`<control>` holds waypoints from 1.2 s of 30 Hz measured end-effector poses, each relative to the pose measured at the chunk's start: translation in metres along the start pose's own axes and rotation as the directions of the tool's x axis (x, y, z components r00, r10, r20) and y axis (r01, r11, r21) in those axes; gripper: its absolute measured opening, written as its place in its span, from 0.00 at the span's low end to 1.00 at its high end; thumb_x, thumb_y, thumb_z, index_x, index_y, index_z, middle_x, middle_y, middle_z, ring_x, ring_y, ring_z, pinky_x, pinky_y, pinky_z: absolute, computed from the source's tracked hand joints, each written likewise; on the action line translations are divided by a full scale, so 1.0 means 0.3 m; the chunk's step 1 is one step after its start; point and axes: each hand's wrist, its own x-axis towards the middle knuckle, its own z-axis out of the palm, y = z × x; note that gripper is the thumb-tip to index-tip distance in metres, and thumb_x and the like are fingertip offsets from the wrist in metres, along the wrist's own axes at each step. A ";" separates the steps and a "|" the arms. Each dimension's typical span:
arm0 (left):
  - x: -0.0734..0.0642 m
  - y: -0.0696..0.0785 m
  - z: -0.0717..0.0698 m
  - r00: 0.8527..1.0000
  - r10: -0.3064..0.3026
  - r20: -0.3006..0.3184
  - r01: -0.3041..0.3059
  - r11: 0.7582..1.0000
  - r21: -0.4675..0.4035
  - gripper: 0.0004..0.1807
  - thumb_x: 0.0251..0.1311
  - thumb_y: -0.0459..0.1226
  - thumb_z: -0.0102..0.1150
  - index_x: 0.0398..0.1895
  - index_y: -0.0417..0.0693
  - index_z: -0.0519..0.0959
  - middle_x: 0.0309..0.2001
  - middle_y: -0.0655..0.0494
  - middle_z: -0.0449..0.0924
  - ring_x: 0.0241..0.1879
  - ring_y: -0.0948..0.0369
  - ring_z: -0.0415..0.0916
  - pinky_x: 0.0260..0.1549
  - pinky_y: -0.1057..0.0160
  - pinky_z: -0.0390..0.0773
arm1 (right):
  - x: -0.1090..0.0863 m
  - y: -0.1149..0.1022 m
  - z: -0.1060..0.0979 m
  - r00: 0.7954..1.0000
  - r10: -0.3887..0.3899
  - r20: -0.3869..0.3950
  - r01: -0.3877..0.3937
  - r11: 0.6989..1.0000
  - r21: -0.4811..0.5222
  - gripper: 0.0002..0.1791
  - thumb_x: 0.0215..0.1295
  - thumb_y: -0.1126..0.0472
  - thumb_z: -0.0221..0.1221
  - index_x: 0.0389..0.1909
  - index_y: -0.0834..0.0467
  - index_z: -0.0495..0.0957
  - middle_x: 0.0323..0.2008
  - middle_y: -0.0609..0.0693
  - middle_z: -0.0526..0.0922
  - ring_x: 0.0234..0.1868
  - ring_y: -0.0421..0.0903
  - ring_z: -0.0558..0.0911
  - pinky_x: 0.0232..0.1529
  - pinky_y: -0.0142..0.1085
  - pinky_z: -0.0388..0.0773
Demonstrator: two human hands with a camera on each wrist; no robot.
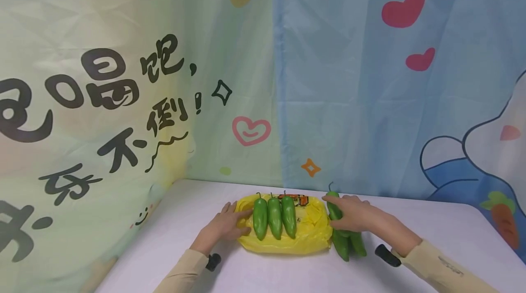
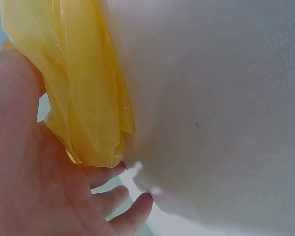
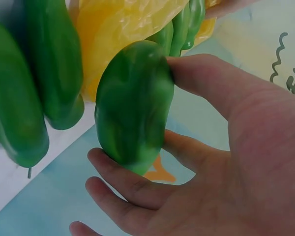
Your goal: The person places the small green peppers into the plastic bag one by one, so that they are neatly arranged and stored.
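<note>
A yellow plastic bag (image 1: 287,247) lies on the white table, with three green chili peppers (image 1: 274,217) side by side on it, stems away from me. My left hand (image 1: 225,223) rests at the bag's left edge, its fingers spread. In the left wrist view the bag's folds (image 2: 86,93) hide part of the thumb and index finger of this hand (image 2: 54,177). My right hand (image 1: 356,213) pinches another green chili pepper (image 1: 334,211) beside the bag's right edge. The right wrist view shows this pepper (image 3: 132,103) held upright between thumb and fingers.
Below my right hand, more green peppers (image 1: 341,245) lie close together against the bag's right side. Printed cloth curtains (image 1: 328,78) hang at the back and left of the table (image 1: 263,277).
</note>
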 end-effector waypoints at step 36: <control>-0.010 0.002 -0.008 1.000 0.001 0.006 -0.001 1.000 -0.003 0.31 0.66 0.52 0.58 0.72 0.63 0.70 0.78 0.35 0.52 0.78 0.35 0.44 0.73 0.31 0.53 | 0.078 -0.125 0.036 0.997 -0.077 -0.030 0.078 0.997 0.016 0.39 0.62 0.50 0.66 0.74 0.50 0.65 0.65 0.65 0.73 0.64 0.69 0.72 0.55 0.75 0.69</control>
